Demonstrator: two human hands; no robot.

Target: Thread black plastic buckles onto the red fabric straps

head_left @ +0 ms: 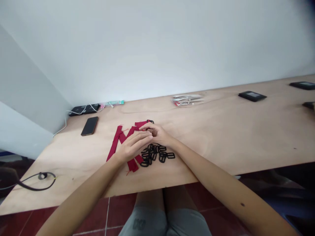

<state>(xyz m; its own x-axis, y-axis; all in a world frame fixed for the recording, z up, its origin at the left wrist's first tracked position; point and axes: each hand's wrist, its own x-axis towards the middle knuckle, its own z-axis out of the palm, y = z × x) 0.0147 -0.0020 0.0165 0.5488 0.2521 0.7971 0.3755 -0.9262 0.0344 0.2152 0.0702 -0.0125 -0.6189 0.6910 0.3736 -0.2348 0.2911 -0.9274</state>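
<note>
My left hand (134,144) and my right hand (158,135) meet over a small pile on the wooden table, fingertips together. The left fingers lie side by side, pointing right; the right fingers curl toward them. Whatever is pinched between them is hidden. Several red fabric straps (114,144) with loose threads lie under and left of my left hand. One red strap (139,125) sits just beyond my right fingers, beside a black buckle (150,121). Below the right palm is a heap of black plastic slide buckles (154,152), some lying apart near the right wrist.
Back left on the table (221,131) are a phone (90,126), black boxes (85,109) with a white cable, and a teal-and-pink packet (114,103). Clear packets (188,99) lie by the wall. A black device (252,96) stands right; a black loop (36,186) lies front left.
</note>
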